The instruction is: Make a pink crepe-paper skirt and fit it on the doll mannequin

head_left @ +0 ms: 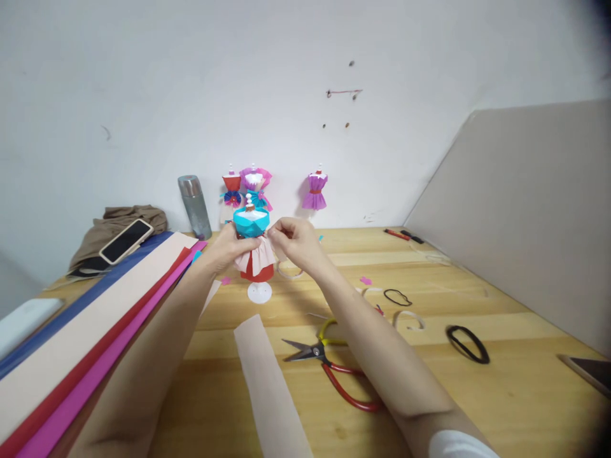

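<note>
**Pleating a skirt onto the small mannequin**

The mannequin (252,245) stands on its white foot near the middle of the table (477,381), wearing a teal bodice over a red base. A pale pink pleated skirt (258,257) hangs at its waist. The left hand (224,247) closes around the mannequin's left side, fingers pressed to the waist. The right hand (296,240) pinches the top edge of the skirt just right of the bodice; thumb and forefinger are together on the paper.

To do it well, I judge the pleats should stay even and snug at the waist while the left hand keeps the stand from tipping.

Just in front of the mannequin lies a pink strip (267,381), and right of that the scissors (329,366). Left of the mannequin lie long paper sheets (71,356). Behind it, 3 dressed mannequins (252,187) stand by the wall beside a flask (195,207).
</note>
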A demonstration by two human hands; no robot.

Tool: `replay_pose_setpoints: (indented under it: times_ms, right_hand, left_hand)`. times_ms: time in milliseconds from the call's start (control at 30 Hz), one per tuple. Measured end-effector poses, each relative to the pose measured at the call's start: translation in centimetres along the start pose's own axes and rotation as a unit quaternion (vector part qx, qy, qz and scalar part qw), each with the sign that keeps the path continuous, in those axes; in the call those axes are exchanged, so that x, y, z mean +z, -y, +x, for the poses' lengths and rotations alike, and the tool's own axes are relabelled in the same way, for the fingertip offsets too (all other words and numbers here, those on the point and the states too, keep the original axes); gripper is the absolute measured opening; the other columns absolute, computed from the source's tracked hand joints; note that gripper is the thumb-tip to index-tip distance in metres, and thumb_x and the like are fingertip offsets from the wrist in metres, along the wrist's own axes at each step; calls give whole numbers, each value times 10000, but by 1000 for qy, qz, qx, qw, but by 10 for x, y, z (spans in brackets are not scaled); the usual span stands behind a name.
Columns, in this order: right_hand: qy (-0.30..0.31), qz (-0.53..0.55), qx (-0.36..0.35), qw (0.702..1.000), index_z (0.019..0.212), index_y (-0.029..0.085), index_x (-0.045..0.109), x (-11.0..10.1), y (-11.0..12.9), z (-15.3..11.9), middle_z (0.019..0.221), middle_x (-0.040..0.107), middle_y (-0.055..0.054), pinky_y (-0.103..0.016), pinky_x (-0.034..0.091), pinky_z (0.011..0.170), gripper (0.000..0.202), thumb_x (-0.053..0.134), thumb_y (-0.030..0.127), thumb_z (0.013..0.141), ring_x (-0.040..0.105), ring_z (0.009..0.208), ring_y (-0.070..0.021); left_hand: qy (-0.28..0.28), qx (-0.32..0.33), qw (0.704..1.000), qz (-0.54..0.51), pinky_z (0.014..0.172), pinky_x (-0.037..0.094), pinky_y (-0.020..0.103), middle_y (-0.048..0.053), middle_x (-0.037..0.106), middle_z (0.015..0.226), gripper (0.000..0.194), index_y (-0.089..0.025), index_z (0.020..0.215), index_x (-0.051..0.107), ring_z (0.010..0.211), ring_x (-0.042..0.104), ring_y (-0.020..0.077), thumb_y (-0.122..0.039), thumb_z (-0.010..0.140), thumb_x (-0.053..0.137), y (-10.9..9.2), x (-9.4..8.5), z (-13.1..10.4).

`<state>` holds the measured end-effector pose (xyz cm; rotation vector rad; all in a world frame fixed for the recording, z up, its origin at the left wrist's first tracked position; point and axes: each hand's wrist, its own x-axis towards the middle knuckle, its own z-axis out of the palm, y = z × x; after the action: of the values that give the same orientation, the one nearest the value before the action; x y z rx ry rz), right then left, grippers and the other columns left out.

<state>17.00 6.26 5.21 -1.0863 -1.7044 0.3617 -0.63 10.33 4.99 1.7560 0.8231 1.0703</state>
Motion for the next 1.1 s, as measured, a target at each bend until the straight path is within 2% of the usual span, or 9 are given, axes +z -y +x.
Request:
replay_pose_setpoints:
  times_ms: [300, 533, 633, 767, 900, 1100]
  right_hand:
    - [37, 26, 8, 999, 606, 177, 545, -3, 10, -3, 575, 537, 3, -255, 371, 580, 288, 485, 326, 846, 506, 604, -134]
    - [62, 47, 7, 997, 655, 165, 609, -4, 8, -2, 632, 622, -6, -257, 405, 604, 201, 480, 216, 801, 548, 620, -135]
    - [61, 14, 3, 998, 676, 166, 609, -8, 9, -4, 638, 634, -3, -252, 389, 589, 124, 530, 206, 763, 549, 601, -130]
    - [65, -85, -13, 994, 706, 175, 594, -12, 17, -8, 652, 629, 0, -245, 345, 574, 70, 619, 234, 734, 539, 600, -130]
    - [65, -161, -51, 983, 701, 182, 553, -10, 22, -10, 650, 605, -3, -253, 312, 580, 46, 573, 150, 726, 505, 591, -130]
    - [43, -148, -46, 987, 651, 187, 519, -6, 18, -9, 621, 581, -2, -260, 301, 575, 107, 540, 169, 755, 483, 576, -131]
  left_hand:
    - [9, 3, 1000, -18, 716, 460, 313, 8, 651, 784, 265, -157, 825, 642, 756, 602, 196, -278, 606, 730, -10, 6, -3]
    - [14, 8, 1000, -19, 731, 458, 317, 18, 653, 793, 280, -160, 833, 647, 785, 606, 209, -292, 603, 737, -5, 2, -1]
    - [17, 8, 999, -28, 749, 464, 319, 23, 656, 823, 303, -157, 868, 641, 803, 612, 209, -299, 623, 750, -1, 1, -1]
    - [29, 6, 999, -37, 774, 471, 321, 22, 657, 868, 300, -158, 916, 637, 828, 615, 201, -294, 673, 747, 0, 1, -1]
    - [24, 5, 999, -34, 762, 466, 313, 12, 646, 834, 271, -151, 882, 636, 792, 604, 186, -276, 665, 741, -3, 2, -2]
    - [24, 3, 999, -49, 753, 467, 320, 18, 644, 823, 323, -146, 900, 629, 796, 609, 197, -315, 656, 759, -6, 3, -3]
